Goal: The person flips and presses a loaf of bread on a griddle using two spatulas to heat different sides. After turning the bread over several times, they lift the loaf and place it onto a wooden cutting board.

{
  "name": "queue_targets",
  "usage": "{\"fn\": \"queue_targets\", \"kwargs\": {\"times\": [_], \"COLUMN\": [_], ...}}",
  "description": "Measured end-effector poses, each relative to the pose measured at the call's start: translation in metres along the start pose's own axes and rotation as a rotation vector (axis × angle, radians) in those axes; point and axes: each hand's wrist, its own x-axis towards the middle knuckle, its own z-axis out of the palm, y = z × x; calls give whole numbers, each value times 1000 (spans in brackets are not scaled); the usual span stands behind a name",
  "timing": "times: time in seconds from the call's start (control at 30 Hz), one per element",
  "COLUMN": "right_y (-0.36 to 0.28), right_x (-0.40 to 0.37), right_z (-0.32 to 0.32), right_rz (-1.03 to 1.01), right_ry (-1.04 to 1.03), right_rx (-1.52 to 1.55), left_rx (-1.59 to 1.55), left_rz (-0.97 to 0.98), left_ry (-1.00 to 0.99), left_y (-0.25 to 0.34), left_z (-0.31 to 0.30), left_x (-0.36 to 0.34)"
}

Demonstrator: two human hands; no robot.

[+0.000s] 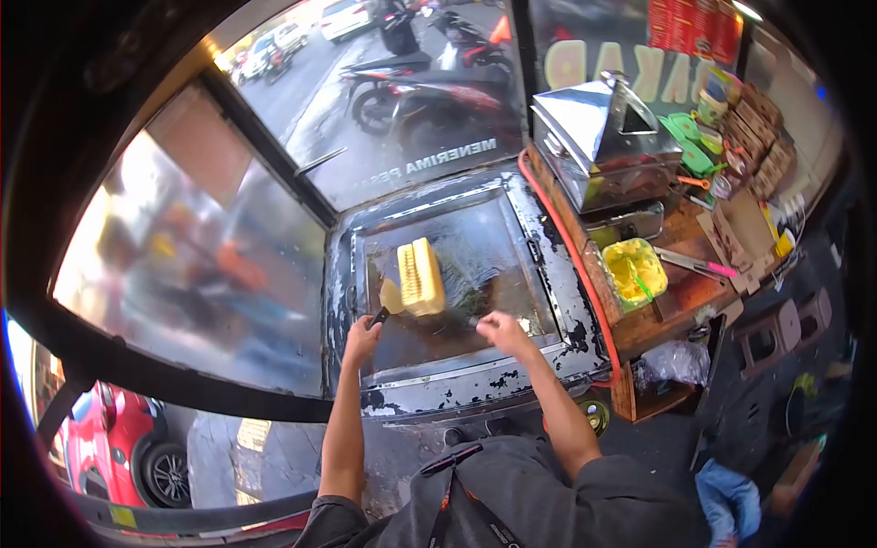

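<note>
On the dark flat griddle [457, 352] lies a yellowish block of bread [420, 277], with browned lines along its top. My left hand [363, 340] is closed around the black handle of a spatula [391, 297]. The spatula's pale yellow blade is close against the left side of the bread. To the right of the bread, my right hand [502, 332] is over the griddle with its fingers pinched together. A small greyish spot shows at the fingertips, too small to name. Steam or glare blurs the griddle surface near this hand.
A red hose [571, 251] runs along the griddle's right edge. On the wooden counter stand a yellow spread tub [635, 272], tongs [694, 262] and a metal steamer-like box [603, 137]. Glass panels [247, 247] enclose the left and far sides.
</note>
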Motion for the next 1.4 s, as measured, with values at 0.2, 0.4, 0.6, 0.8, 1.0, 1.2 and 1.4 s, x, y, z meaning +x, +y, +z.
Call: {"fn": "queue_targets", "kwargs": {"times": [0.2,0.4,0.6,0.8,1.0,1.2,1.4], "right_y": [9,33,25,9,9,7,-12], "right_x": [-72,-85,-42,25,49,11,-25], "right_z": [-25,-66,-72,-41,-62,-104,-99], "right_rz": [4,59,142,168,-46,-183,-170], "right_ry": [-49,260,339,270,213,309,179], "right_rx": [-41,31,275,398,100,-271,-573], "left_rx": [445,-493,39,258,39,-223,-452], "left_rz": [296,-148,248,365,185,11,-135], "left_ry": [131,-448,108,73,5,-85,-86], "left_y": [25,70,107,94,89,71,53], "left_z": [0,39,40,82,107,96,69], "left_x": [-24,-114,-73,-49,-99,-147,-207]}}
